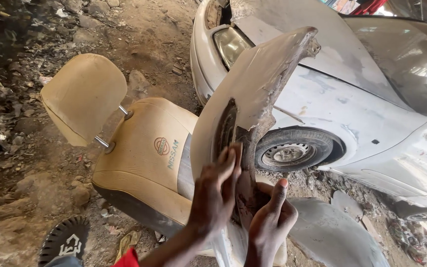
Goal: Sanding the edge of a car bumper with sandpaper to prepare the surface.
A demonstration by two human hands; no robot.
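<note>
At six o'clock in the head view, we are watching the person's two hands working on a detached car fender panel (pixel 253 84), which is standing upright just above them. The left hand (pixel 214 195) is pressing flat, fingers stretched out, against the panel's lower inner edge. The right hand (pixel 269 217) is gripping the rusty lower strip of the same panel, thumb pointing up. From the hands the panel is rising toward one o'clock, its torn edge curving over. At nine o'clock, touching the panel, a tan car seat (pixel 147 158) is lying on the dirt ground (pixel 30 188), its headrest (pixel 82 96) pointing to ten o'clock. At three o'clock a white car (pixel 352 113) is sitting just behind the panel, its front wheel (pixel 292 151) showing. At seven o'clock a black sandal (pixel 65 240) is resting.
</note>
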